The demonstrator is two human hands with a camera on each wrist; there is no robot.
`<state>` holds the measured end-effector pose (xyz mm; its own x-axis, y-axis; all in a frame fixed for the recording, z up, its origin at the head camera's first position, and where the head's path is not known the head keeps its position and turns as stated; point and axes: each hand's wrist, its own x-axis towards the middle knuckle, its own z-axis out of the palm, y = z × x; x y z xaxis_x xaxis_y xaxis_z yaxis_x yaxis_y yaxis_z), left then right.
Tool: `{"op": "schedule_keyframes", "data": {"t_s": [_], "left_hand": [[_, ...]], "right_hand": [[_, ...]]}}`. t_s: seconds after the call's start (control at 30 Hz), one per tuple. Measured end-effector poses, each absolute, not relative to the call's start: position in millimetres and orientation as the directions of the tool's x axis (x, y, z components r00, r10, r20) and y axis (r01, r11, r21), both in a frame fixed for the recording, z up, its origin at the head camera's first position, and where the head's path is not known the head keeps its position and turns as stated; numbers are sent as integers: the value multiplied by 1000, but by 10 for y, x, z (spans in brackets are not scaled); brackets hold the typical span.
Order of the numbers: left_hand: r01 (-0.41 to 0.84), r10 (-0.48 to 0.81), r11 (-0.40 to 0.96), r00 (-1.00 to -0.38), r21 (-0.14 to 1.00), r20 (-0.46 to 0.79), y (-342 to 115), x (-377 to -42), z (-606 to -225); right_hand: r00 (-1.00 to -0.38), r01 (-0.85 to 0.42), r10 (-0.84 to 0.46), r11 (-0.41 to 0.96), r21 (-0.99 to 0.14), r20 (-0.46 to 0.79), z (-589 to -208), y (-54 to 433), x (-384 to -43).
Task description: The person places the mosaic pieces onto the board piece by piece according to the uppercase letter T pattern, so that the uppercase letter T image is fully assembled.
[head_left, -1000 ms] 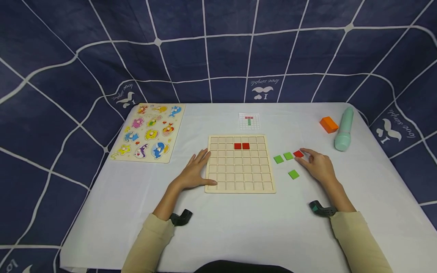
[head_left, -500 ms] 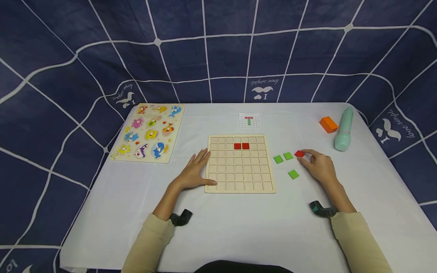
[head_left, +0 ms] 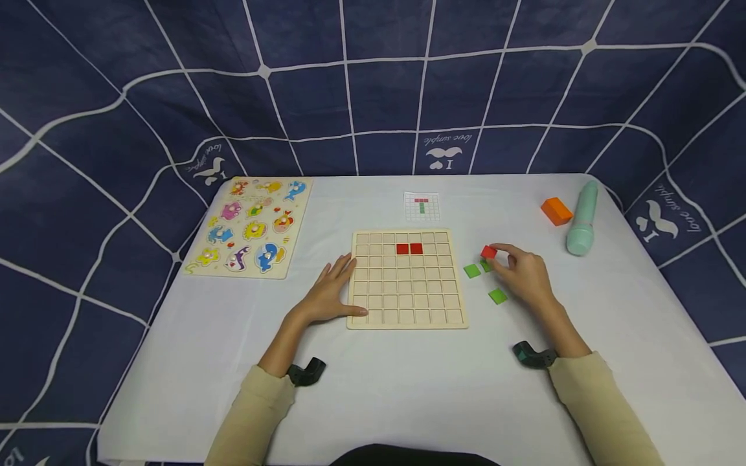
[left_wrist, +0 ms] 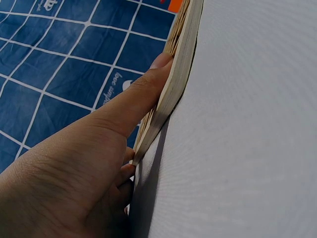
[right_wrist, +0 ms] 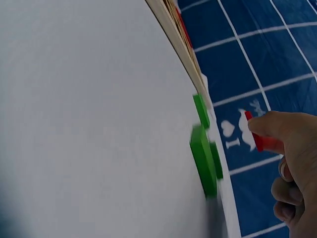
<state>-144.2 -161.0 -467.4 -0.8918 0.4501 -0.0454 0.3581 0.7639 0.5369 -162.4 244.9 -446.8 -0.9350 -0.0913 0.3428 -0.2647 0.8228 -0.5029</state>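
Observation:
My right hand (head_left: 524,275) pinches a red square tile (head_left: 488,252) between thumb and fingers. In the right wrist view the red tile (right_wrist: 253,131) shows edge-on, raised off the table. Close by on the table lie green tiles (head_left: 472,270); one of them is partly covered by the red tile and the fingers. The wooden grid board (head_left: 408,291) holds two red tiles (head_left: 416,248) side by side in an upper row. My left hand (head_left: 325,299) rests at the board's left side, thumb over the lower left corner and fingers extended along the edge, as the left wrist view confirms.
Behind the board lies a small printed card (head_left: 422,207) with a red and green T on a grid. An animal puzzle board (head_left: 239,226) is at the back left. An orange block (head_left: 556,211) and a mint-green cylinder (head_left: 583,220) lie at the back right.
My right hand has lifted the red tile from the table and moved it left, over a green tile. My left hand stays at the board.

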Motion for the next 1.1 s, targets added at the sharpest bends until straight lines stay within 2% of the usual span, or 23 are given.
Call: {"op": "schedule_keyframes", "data": {"t_s": [0.27, 0.63, 0.8, 1.1], "left_hand": [[356, 452, 757, -891, 548, -46, -1611, -1435, -4667], [363, 455, 760, -890, 539, -43, -1591, -1446, -4684], [363, 455, 768, -889, 528, -51, -1601, -1449, -4680], [357, 452, 768, -890, 531, -55, -1613, -1435, -4651]], "right_hand": [[-895, -421, -253, 752, -507, 368, -4438, 1956, -1734], [-855, -518, -415, 678, -521, 310, -4378, 1261, -1795], [-864, -503, -414, 675, -539, 288, -4399, 1062, -1853], [-895, -446, -339, 687, -573, 290, -4449, 837, -1953]]}}
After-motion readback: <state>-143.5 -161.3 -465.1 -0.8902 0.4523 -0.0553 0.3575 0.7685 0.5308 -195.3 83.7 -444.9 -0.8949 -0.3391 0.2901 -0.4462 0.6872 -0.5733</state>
